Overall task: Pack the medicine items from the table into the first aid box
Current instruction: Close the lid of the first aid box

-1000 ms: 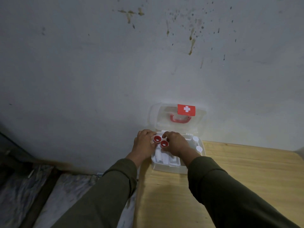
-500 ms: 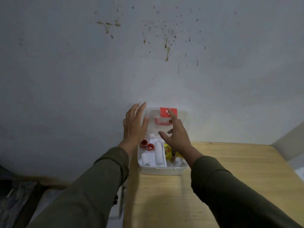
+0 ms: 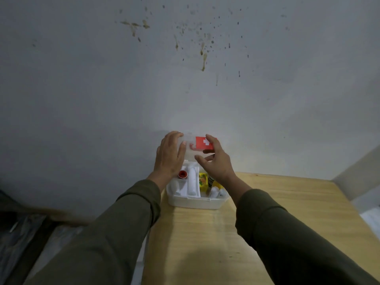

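A translucent white first aid box (image 3: 193, 203) stands open at the table's far left corner, against the wall. Its clear lid (image 3: 190, 150), with a red cross label (image 3: 204, 143) and a red handle, stands upright. My left hand (image 3: 169, 156) grips the lid's left edge. My right hand (image 3: 216, 159) holds the lid's right side, fingers over the label. Inside the box lie a red-capped bottle (image 3: 182, 174), a white roll (image 3: 192, 183), a yellow packet (image 3: 203, 181) and small white bottles (image 3: 218, 192).
The wooden table (image 3: 257, 233) runs to the right and toward me. A stained grey wall (image 3: 185, 79) rises directly behind the box. Left of the table, dark floor and plastic sheeting (image 3: 24, 233) lie lower down.
Both hands left the items inside the box and rose to the upright lid, taking hold of its two sides. The view shifted slightly.
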Demonstrator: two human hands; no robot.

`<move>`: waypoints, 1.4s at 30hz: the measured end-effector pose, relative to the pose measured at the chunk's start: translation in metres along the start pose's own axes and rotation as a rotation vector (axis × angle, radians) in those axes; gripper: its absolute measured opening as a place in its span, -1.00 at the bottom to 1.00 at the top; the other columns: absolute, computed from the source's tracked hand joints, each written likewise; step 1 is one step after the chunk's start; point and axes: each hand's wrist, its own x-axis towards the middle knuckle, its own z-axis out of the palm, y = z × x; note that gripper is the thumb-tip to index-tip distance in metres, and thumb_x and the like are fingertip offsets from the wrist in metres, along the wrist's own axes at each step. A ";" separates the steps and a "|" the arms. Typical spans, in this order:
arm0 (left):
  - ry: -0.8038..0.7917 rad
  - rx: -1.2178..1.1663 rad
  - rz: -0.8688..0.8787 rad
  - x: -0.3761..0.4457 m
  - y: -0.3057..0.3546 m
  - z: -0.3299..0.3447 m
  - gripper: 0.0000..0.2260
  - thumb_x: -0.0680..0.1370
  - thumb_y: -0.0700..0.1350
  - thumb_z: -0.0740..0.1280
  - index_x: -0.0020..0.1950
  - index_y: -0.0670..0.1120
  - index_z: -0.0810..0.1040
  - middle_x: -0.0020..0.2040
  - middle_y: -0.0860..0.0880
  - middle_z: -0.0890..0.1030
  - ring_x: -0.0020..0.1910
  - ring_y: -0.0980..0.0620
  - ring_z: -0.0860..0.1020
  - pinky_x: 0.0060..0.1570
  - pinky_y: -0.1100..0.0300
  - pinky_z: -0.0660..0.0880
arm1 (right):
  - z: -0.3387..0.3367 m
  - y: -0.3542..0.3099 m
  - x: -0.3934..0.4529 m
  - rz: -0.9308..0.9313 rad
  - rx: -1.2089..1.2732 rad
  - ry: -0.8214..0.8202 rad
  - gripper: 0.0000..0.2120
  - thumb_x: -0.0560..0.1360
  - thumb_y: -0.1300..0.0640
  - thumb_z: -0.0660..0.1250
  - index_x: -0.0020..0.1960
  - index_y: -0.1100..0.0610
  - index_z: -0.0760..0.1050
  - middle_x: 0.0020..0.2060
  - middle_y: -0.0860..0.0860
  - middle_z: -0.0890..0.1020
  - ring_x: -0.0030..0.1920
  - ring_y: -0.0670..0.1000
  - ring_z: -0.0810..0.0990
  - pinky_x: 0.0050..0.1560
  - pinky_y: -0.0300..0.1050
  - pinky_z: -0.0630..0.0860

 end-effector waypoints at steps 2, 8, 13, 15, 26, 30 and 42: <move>0.037 0.006 -0.008 -0.011 0.005 -0.003 -0.63 0.59 0.05 0.04 0.29 -0.12 0.39 0.28 -0.15 0.44 0.23 -0.05 0.42 0.24 0.07 0.39 | -0.002 0.006 -0.011 0.002 0.006 -0.007 -0.35 0.43 0.06 0.42 0.42 -0.02 0.20 0.19 0.08 0.53 -0.21 -0.11 0.54 -0.08 -0.28 0.51; 0.080 -0.003 -0.068 -0.062 0.012 0.005 -0.66 0.61 0.02 0.08 0.26 -0.12 0.43 0.28 -0.16 0.35 0.20 -0.01 0.40 0.13 0.24 0.40 | -0.001 0.029 -0.059 0.000 0.107 -0.125 -0.42 0.45 0.10 0.40 0.39 -0.03 0.23 0.14 -0.03 0.44 -0.05 -0.05 0.52 -0.26 -0.51 0.47; 0.030 -0.013 -0.153 -0.105 0.013 0.014 -0.69 0.61 0.03 0.09 0.24 -0.08 0.43 0.33 -0.13 0.30 0.26 -0.01 0.38 0.11 0.28 0.34 | 0.006 0.051 -0.094 0.077 0.210 -0.254 -0.43 0.43 0.15 0.39 0.38 -0.01 0.26 0.12 0.14 0.54 -0.10 0.01 0.57 -0.06 -0.28 0.56; -0.012 -0.009 -0.194 -0.117 0.011 0.016 -0.71 0.62 0.01 0.10 0.26 -0.08 0.43 0.35 -0.12 0.28 0.30 -0.01 0.36 0.15 0.28 0.31 | 0.007 0.058 -0.103 0.113 0.167 -0.295 -0.42 0.42 0.13 0.39 0.38 -0.04 0.26 0.01 0.14 0.61 -0.11 0.04 0.61 0.05 -0.05 0.60; -0.287 0.283 -0.226 -0.129 0.002 0.025 -0.35 0.48 0.15 0.34 0.49 0.09 0.14 0.55 -0.03 0.08 0.52 -0.10 0.07 0.45 -0.09 0.12 | 0.007 0.067 -0.098 -0.171 -0.629 0.033 -0.51 0.44 -0.04 0.36 0.32 0.00 0.34 0.19 0.12 0.47 0.18 0.13 0.43 0.11 0.06 0.48; -0.365 0.364 -0.173 -0.123 -0.008 0.033 -0.27 0.47 0.26 0.27 0.52 0.14 -0.04 0.57 0.00 -0.10 0.55 -0.09 -0.16 0.48 -0.18 -0.11 | 0.017 0.074 -0.087 -0.096 -0.753 -0.111 -0.32 0.42 -0.14 0.37 0.44 -0.12 0.12 0.47 0.12 0.20 0.48 0.22 0.13 0.34 0.28 0.25; -0.451 0.375 -0.035 -0.069 -0.034 0.042 -0.17 0.40 0.35 0.28 0.51 0.16 -0.08 0.57 0.03 -0.11 0.54 -0.07 -0.21 0.49 -0.20 -0.08 | 0.034 0.081 -0.036 0.022 -0.827 -0.200 -0.15 0.41 -0.32 0.24 0.49 -0.15 -0.19 0.54 0.07 -0.15 0.53 0.21 -0.22 0.45 0.34 0.00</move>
